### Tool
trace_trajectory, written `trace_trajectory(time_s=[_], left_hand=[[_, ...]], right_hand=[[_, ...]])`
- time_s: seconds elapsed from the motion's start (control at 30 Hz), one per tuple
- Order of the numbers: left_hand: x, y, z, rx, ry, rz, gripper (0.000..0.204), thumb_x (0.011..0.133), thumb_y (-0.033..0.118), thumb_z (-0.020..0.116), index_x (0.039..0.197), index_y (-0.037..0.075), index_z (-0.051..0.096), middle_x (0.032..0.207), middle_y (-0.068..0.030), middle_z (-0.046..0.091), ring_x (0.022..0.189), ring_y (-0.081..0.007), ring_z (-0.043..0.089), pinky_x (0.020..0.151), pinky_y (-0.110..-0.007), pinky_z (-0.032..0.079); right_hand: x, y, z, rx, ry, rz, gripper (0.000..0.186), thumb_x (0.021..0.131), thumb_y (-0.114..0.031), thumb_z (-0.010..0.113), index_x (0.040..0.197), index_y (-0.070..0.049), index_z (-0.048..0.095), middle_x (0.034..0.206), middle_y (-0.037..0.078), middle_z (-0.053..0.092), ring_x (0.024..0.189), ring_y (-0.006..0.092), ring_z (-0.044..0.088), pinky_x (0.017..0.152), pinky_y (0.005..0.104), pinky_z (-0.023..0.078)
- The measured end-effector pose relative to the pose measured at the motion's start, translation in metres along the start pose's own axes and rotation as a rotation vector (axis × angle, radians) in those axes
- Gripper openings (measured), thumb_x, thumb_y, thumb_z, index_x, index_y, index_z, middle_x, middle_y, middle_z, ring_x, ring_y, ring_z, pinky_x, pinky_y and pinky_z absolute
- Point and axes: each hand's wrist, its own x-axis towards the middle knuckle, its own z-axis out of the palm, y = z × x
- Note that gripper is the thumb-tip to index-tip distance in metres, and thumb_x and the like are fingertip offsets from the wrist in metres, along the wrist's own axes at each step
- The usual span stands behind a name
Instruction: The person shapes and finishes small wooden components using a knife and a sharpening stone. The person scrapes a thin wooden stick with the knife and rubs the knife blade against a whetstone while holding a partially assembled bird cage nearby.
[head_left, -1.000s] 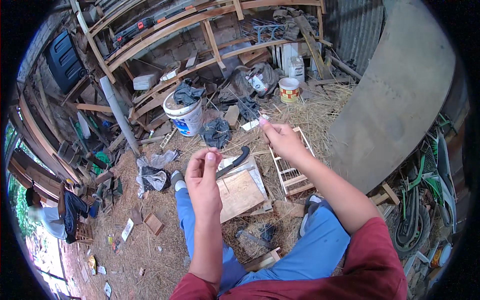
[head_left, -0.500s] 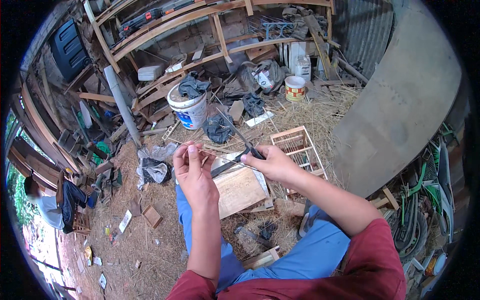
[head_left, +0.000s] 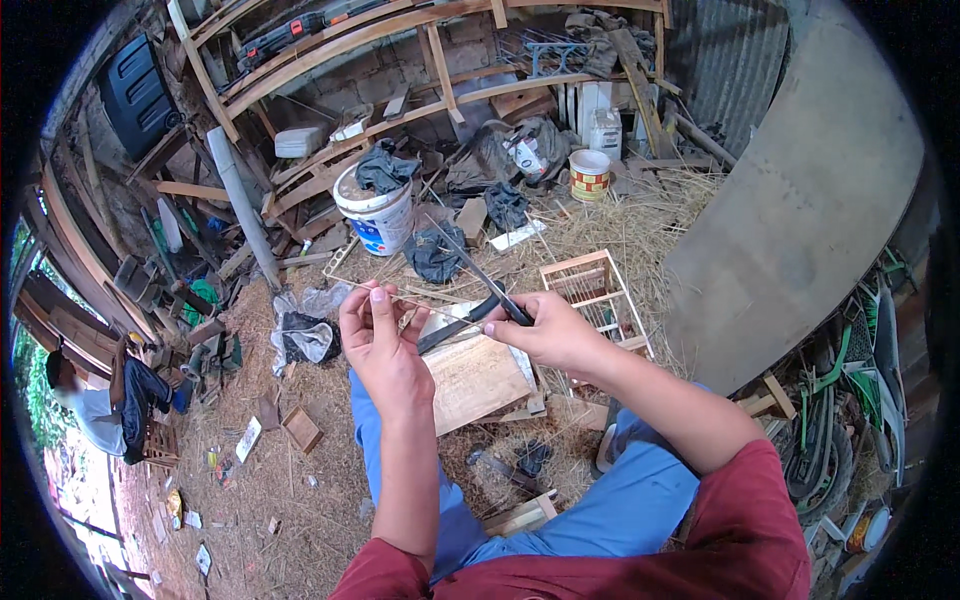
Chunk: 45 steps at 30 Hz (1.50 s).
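Observation:
A thin wooden stick (head_left: pixel 440 314) runs between my two hands above my lap. My left hand (head_left: pixel 388 350) pinches it near its left end, thumb uppermost. The fingers of my right hand (head_left: pixel 552 328) are closed round the dark handle of a knife (head_left: pixel 462 250), whose long narrow blade points up and to the left. The right thumb presses at the stick's right end. Below the hands lies a pale wooden board (head_left: pixel 478 385), with a dark curved strip (head_left: pixel 445 334) across its far edge. A small slatted wooden frame (head_left: pixel 600 300) stands just beyond my right hand.
White bucket (head_left: pixel 380 215) with dark cloth on top stands ahead, a smaller yellow-red bucket (head_left: pixel 590 178) to its right. A large grey sheet (head_left: pixel 800 210) leans at right. Straw, a small wooden box (head_left: pixel 302 431) and scraps cover the ground. Another person (head_left: pixel 105 405) sits far left.
My right thumb has shifted onto the stick's end, and the knife handle has turned slightly in that hand. My left hand has moved a little to the left with the stick.

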Motion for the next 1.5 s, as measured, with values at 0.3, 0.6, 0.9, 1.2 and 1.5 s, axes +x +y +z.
trace_trajectory(time_s=[0.3, 0.6, 0.9, 1.2, 1.5], left_hand=[[-0.009, -0.002, 0.011, 0.367, 0.122, 0.516, 0.023, 0.101, 0.006, 0.061, 0.123, 0.002, 0.057, 0.121, -0.0103, 0.06, 0.106, -0.0161, 0.06, 0.097, -0.032, 0.049], [0.006, 0.023, -0.009, 1.204, -0.542, 0.93, 0.028, 0.085, -0.001, 0.068, 0.113, 0.005, 0.068, 0.114, -0.014, 0.068, 0.12, -0.0349, 0.061, 0.11, -0.047, 0.04], [0.008, 0.013, -0.049, 1.414, -0.73, 0.597, 0.006, 0.088, 0.011, 0.07, 0.092, 0.007, 0.07, 0.085, -0.0102, 0.069, 0.079, -0.0312, 0.065, 0.075, -0.042, 0.045], [-0.007, -0.035, -0.114, 1.159, -0.788, -0.109, 0.016, 0.098, 0.017, 0.063, 0.098, 0.001, 0.061, 0.081, -0.0189, 0.068, 0.072, -0.036, 0.067, 0.065, -0.043, 0.051], [-0.022, -0.09, -0.239, 1.196, -0.585, -0.197, 0.016, 0.098, 0.016, 0.06, 0.093, 0.0, 0.059, 0.072, -0.0208, 0.067, 0.063, -0.0375, 0.067, 0.057, -0.043, 0.05]], right_hand=[[0.004, 0.009, -0.006, -0.087, 0.044, 0.029, 0.019, 0.093, -0.02, 0.074, 0.099, -0.002, 0.072, 0.082, -0.004, 0.063, 0.074, 0.0038, 0.051, 0.068, 0.0248, 0.044], [0.011, 0.023, -0.009, -0.13, 0.093, -0.016, 0.028, 0.09, -0.027, 0.073, 0.093, 0.001, 0.071, 0.073, 0.006, 0.066, 0.068, 0.0104, 0.056, 0.065, 0.0324, 0.048], [0.012, 0.027, -0.008, -0.583, 0.146, -0.099, 0.021, 0.086, -0.022, 0.07, 0.091, -0.002, 0.072, 0.071, 0.02, 0.066, 0.066, 0.0365, 0.066, 0.062, 0.0436, 0.05], [0.031, 0.075, -0.003, -0.701, 0.004, -0.085, 0.028, 0.084, -0.03, 0.074, 0.093, -0.004, 0.072, 0.074, 0.019, 0.068, 0.07, 0.0382, 0.068, 0.064, 0.0463, 0.053], [0.035, 0.131, 0.028, -0.797, 0.013, 0.011, 0.044, 0.093, -0.042, 0.067, 0.11, -0.002, 0.06, 0.077, 0.02, 0.068, 0.074, 0.04, 0.069, 0.067, 0.048, 0.053]])
